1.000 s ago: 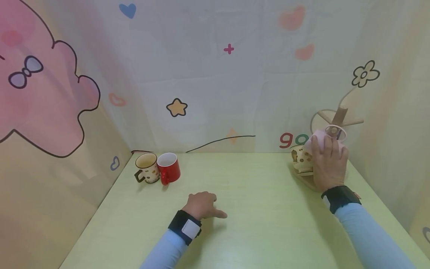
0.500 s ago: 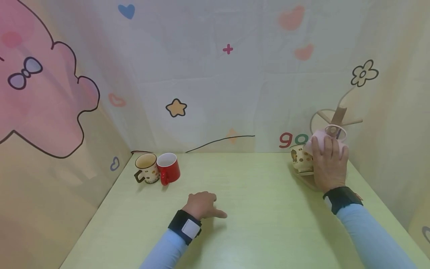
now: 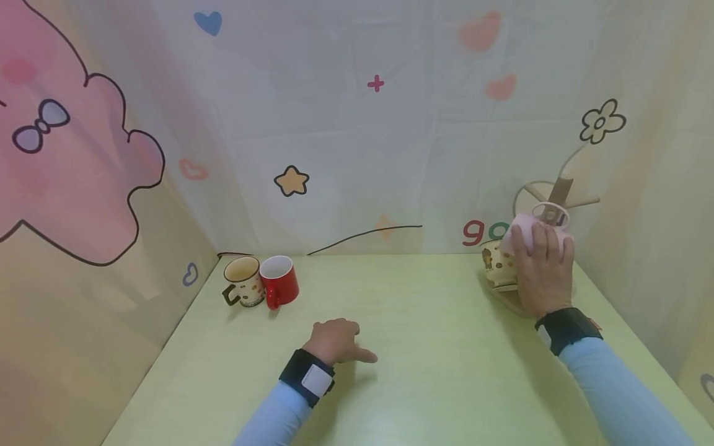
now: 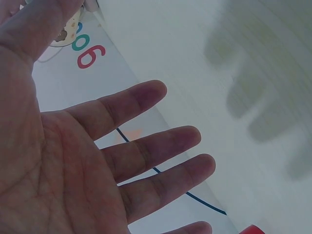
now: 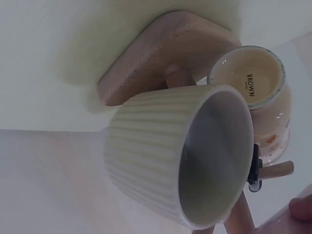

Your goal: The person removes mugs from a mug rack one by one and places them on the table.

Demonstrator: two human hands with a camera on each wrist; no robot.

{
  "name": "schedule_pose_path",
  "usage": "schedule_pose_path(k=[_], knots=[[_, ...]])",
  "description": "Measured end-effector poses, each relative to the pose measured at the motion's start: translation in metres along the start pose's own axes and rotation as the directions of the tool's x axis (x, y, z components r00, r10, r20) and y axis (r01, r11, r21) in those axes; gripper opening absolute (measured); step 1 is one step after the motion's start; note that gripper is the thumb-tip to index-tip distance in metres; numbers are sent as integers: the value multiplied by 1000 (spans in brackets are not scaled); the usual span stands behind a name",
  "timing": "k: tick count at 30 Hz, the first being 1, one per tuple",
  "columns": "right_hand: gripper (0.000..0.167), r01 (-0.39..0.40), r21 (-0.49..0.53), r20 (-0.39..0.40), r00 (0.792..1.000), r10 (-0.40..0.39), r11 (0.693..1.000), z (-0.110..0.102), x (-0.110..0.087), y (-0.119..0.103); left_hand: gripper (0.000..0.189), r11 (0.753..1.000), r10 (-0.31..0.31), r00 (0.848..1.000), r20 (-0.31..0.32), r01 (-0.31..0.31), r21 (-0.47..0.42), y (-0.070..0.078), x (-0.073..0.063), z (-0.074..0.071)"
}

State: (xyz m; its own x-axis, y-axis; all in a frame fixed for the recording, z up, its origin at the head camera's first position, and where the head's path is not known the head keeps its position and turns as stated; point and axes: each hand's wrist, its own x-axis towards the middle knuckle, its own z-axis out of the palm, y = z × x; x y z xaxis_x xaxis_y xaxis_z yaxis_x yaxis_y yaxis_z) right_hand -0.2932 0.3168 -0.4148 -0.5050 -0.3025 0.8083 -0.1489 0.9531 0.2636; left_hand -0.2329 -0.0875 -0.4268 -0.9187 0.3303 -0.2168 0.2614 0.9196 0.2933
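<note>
Where the fingers [image 3: 538,240] of the right hand [image 3: 542,275] curl, clamped on it: one rounded pink mug [image 3: 524,222] at the light-brown wooden mug tree [image 3: 560,192], held by its body, apparently to keep the raised handle [image 3: 551,204] free. Right arm [image 3: 610,378]: extended, hand back-upward. Left hand [image 3: 333,342]: fingers apart, holding nothing, above pale-green tabletop [image 3: 424,310].

Round the head view's dial, the pink mug [image 3: 523,219] at 3 o'clock is pale pastel; the wooden stand [image 3: 559,192] there is light brown. At 8 o'clock, the red mug [image 3: 283,286] is white inside, and the spotted mug [image 3: 248,288] is cream with brown-orange spots and a dark handle. The counter [image 3: 424,334] is pale yellow-green. The greyish-white backdrop [image 3: 334,74] bears a blue heart [image 3: 208,23] at 11 o'clock and a black-outlined yellow star [image 3: 291,181] at 10.
</note>
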Motion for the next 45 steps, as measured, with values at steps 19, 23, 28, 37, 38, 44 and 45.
schedule_pose_path(k=[19,23,28,37,38,44,45], knots=[[85,2,22,-62,998,-1,1000,-12,3,-11,64,1000,5,1000,8,-5,-7,-3,4,5],[79,-6,31,-82,997,9,999,-15,3,-14,64,1000,6,1000,4,-6,-5,-2,4,6],[68,-34,64,-165,985,44,997,-22,11,-24,63,1000,7,1000,-1,-7,-4,-1,3,6],[84,-85,148,-232,966,118,985,-47,31,-57,64,1000,7,1000,8,-7,-3,0,3,6],[88,-92,160,-227,965,128,983,-49,32,-61,64,1000,6,1000,10,-6,-4,0,3,6],[90,-152,283,-183,961,209,947,-58,36,-84,64,1000,10,1000,10,-10,-6,1,3,7],[90,-169,307,-165,960,228,937,-59,35,-88,64,1000,13,1000,9,-13,-4,1,3,8]])
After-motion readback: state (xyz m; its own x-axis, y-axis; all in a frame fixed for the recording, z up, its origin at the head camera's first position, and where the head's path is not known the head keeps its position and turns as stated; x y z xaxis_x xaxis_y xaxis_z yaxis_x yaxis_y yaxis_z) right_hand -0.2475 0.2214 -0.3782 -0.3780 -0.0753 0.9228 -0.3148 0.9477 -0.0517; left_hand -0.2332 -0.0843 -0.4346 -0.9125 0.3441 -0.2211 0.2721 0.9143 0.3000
